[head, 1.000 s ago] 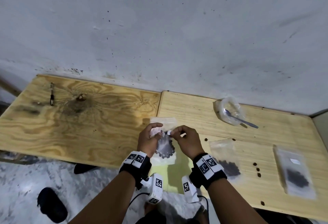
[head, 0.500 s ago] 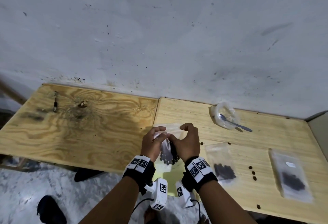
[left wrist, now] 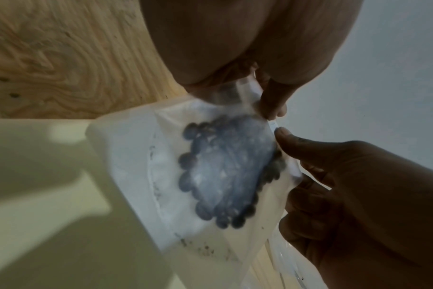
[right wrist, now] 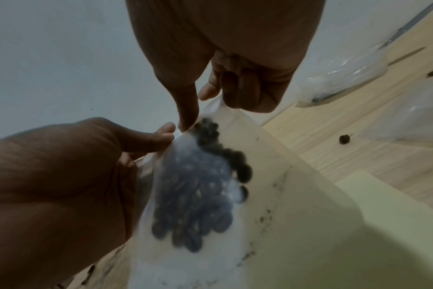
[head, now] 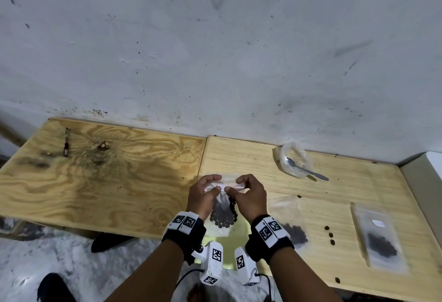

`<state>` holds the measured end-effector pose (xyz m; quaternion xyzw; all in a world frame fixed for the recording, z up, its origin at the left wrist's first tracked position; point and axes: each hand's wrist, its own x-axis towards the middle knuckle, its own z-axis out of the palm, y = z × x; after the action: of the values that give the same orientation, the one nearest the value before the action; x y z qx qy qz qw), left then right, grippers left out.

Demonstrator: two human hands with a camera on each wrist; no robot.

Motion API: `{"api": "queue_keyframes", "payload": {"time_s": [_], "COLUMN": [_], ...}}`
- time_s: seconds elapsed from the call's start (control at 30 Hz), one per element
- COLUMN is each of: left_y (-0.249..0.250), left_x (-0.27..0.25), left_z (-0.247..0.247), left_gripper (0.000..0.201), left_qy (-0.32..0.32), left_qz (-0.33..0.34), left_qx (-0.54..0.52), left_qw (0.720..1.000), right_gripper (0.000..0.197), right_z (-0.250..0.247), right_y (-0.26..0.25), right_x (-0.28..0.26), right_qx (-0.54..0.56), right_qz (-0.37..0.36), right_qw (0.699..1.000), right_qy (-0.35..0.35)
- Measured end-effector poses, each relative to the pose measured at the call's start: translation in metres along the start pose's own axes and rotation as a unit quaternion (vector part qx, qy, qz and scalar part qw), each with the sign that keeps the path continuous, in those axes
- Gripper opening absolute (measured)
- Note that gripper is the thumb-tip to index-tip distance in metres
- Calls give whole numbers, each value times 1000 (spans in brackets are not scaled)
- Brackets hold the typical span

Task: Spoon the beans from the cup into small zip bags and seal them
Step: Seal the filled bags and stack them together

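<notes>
Left hand and right hand raised side by side over the near edge of the desk, thumbs and forefingers of both pinched on the top strip of a small zip bag. Fingertips nearly meeting at the middle of the strip; remaining fingers curled loosely behind. Bag hanging upright below the grip, clear of the desk, with a clump of dark beans gathered in its lower half. From the wrist views, beans seen through cloudy plastic, somewhat blurred; seal possibly not fully pressed along its length, hard to tell. Black wristbands with white marker tags on both wrists.

Just right of the right hand, flat on the desk: a second zip bag holding beans. Farther right, a third zip bag with beans, lying near the right edge. Between those two, a few loose beans scattered on the wood, one more farther back. Toward the far side, right of centre: a clear plastic cup tipped on its side, a metal spoon resting with its bowl inside and its handle pointing right.

On the left plywood panel, far corner: a small dark slender tool, well apart from everything else. Behind the desk, a scuffed grey wall.
</notes>
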<state>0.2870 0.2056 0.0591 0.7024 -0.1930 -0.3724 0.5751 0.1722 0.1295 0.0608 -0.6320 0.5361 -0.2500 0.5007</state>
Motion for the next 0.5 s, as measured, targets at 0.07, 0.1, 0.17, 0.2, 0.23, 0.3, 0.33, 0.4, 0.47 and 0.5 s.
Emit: {"api": "queue_keyframes", "payload": {"time_s": [0.07,0.1,0.17,0.2,0.23,0.3,0.33,0.4,0.47,0.5], "left_y": [0,0,-1,-2,-1,1,2,1,1,1], "left_x": [0,1,1,2,3,3,3,4,4,4], "left_z": [-1,-1,0,1,2,3,4,5,5,6], "left_gripper": [33,33,34,33,31,25,24,25,27,29], "left_qy": [-13,-13,-9,-5,-2,1,3,5,3,-2], "left_qz": [-1,-1,-2,-7,-12,-13,-8,1,0,-1], "left_qx": [10,17,22,15,2,-14,-12,-5,-2,1], "left_qw": [1000,1000,1000,1000,1000,1000,1000,1000,1000,1000], "right_gripper": [29,28,27,26,26,25,24,26,29,30], "right_z": [-3,-5,-6,-6,-6,-6,-7,-7,-10,-12], "right_y": [0,-1,-3,-4,-4,-4,-4,-3,-2,-1], "right_x": [1,1,1,1,1,2,3,3,3,3], "right_qx": [-12,-21,-33,-31,-25,-16,-15,-15,-14,-14], "right_qz": [-6,-11,-18,-20,-19,-19,-20,-21,-24,-26], "right_qw": [1000,1000,999,999,999,1000,1000,1000,999,999], "right_qy": [-7,-9,-10,-9,-7,0,1,-5,-18,-23]}}
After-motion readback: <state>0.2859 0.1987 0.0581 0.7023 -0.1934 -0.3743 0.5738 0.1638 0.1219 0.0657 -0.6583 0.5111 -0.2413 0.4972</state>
